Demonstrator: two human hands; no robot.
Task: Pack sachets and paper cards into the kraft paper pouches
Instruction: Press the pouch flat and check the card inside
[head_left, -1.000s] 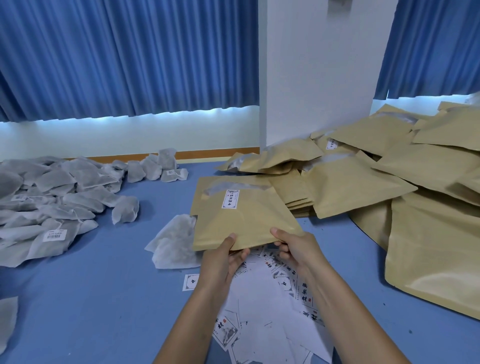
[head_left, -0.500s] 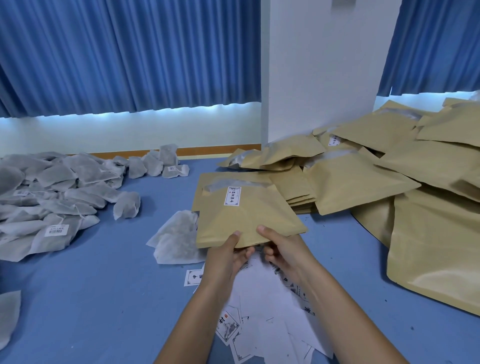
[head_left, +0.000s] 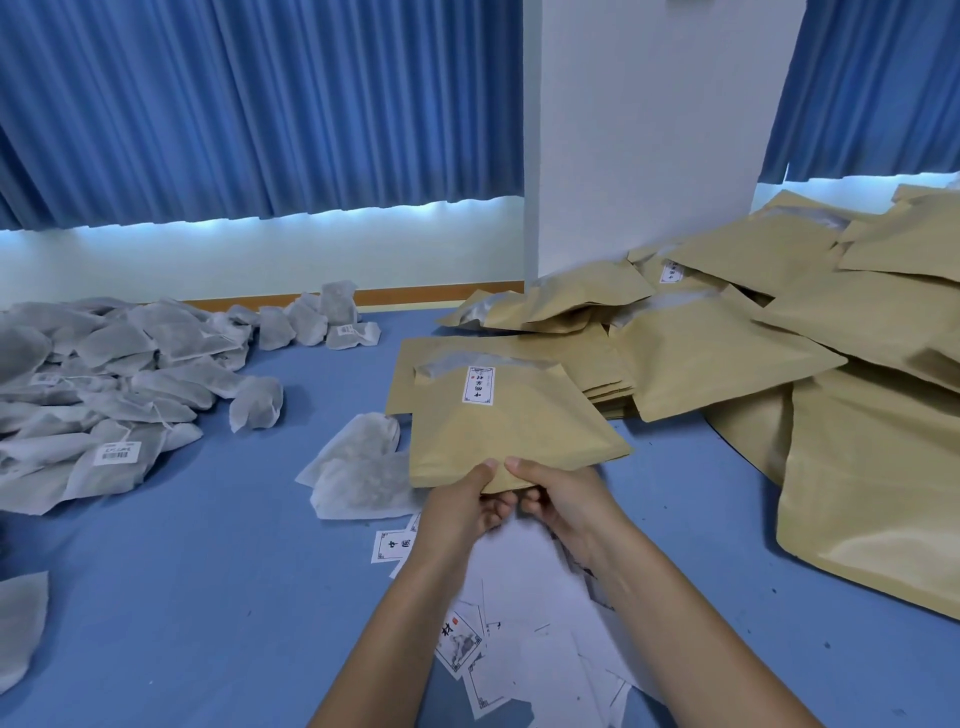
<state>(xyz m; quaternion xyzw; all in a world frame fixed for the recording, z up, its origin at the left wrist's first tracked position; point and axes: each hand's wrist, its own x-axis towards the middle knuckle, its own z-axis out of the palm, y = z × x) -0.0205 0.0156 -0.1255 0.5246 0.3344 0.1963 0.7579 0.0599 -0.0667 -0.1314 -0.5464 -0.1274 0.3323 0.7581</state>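
Note:
A kraft paper pouch (head_left: 514, 421) with a small white label is held flat above the blue table, its mouth turned away from me. My left hand (head_left: 460, 506) and my right hand (head_left: 563, 499) both pinch its near edge, thumbs on top and almost touching. Two grey sachets (head_left: 363, 470) lie just left of the pouch. White paper cards (head_left: 524, 623) are scattered on the table under my forearms. A flat stack of empty pouches (head_left: 597, 364) lies behind the held one.
A big heap of grey sachets (head_left: 104, 384) fills the left of the blue table (head_left: 208, 597). Bulging kraft pouches (head_left: 831, 364) pile up at the right against a white pillar (head_left: 639, 130). One sachet (head_left: 21, 629) lies at the left edge.
Both hands have slid together along the pouch's near edge until the thumbs nearly meet. The pouch stays in about the same place.

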